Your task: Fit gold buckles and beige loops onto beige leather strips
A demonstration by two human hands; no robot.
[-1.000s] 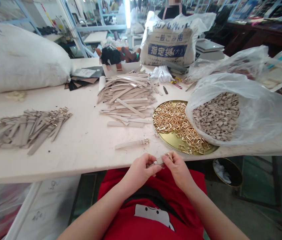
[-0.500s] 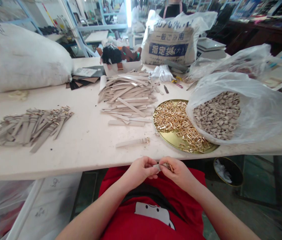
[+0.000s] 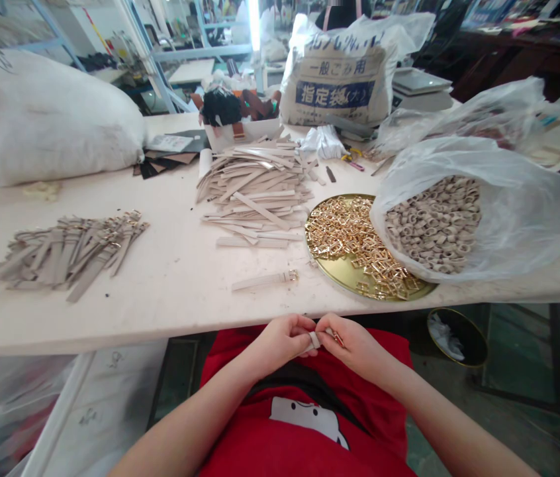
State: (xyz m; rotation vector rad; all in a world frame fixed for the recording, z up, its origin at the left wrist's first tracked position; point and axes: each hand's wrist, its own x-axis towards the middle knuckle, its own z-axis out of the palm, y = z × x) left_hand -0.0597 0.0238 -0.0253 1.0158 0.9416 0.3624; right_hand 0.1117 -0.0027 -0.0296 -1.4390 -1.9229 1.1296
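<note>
Just below the table's front edge, my left hand (image 3: 284,341) is closed on a short beige strap (image 3: 314,340), a band of which shows between my two hands. My right hand (image 3: 352,344) pinches the strap's other end, where a gold buckle (image 3: 334,337) pokes out among the fingers. Most of the strap is hidden by my fingers. On the table in front of them lies a beige strap with a buckle (image 3: 265,281). Beyond it is a pile of plain beige strips (image 3: 255,185). To the right, a round golden tray (image 3: 337,275) holds many gold buckles (image 3: 344,228).
An open clear plastic bag (image 3: 518,225) full of small beige loops (image 3: 433,225) overlaps the tray. Buckled straps (image 3: 69,252) are heaped at left. Behind stand a stuffed white sack (image 3: 51,119), a printed bag (image 3: 337,79) and a scale (image 3: 421,83). A bin (image 3: 459,338) stands below the table.
My hands stay together with slight finger movement. The beige band between them shows more plainly, and the buckle has turned a little in my right fingers. The view has shifted slightly.
</note>
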